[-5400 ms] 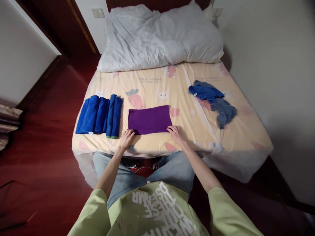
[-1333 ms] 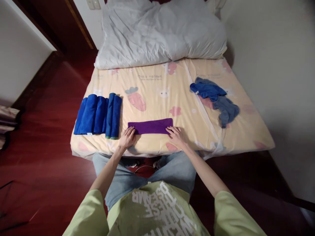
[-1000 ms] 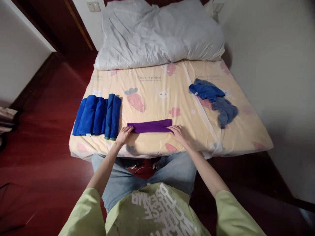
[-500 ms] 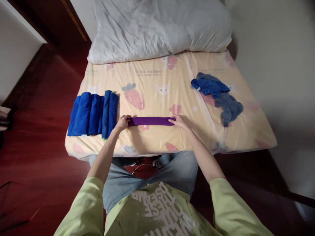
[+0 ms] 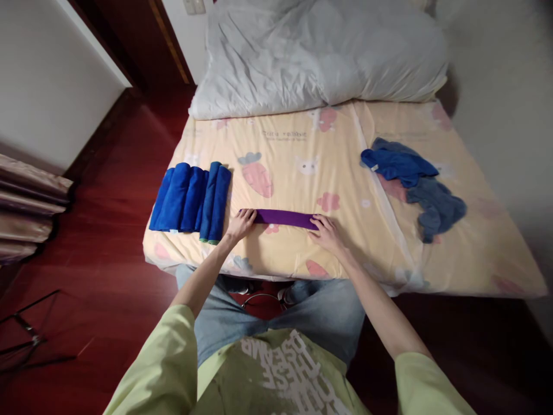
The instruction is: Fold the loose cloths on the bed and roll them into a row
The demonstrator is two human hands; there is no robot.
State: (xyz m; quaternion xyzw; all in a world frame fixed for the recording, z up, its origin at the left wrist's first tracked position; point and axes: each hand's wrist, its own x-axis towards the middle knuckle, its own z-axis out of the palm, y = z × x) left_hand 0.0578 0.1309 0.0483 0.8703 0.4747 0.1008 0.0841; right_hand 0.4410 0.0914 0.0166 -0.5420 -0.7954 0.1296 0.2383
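A purple cloth (image 5: 283, 218) lies rolled into a thin long strip on the yellow printed bed sheet (image 5: 302, 173), near the bed's front edge. My left hand (image 5: 241, 225) rests on its left end with fingers curled over the roll. My right hand (image 5: 327, 231) presses on its right end, fingers bent over it. Just left of my left hand several rolled blue towels (image 5: 192, 199) lie side by side.
A loose heap of blue and grey-blue cloths (image 5: 415, 178) lies at the right of the bed. A white duvet (image 5: 319, 57) is bunched at the head. Dark red floor, a wall on the right, folded fabric (image 5: 26, 207) at left.
The purple cloth went from a flat folded rectangle to an ever thinner roll, pushed away from me. Both hands followed it up the bed. The camera view shifted left.
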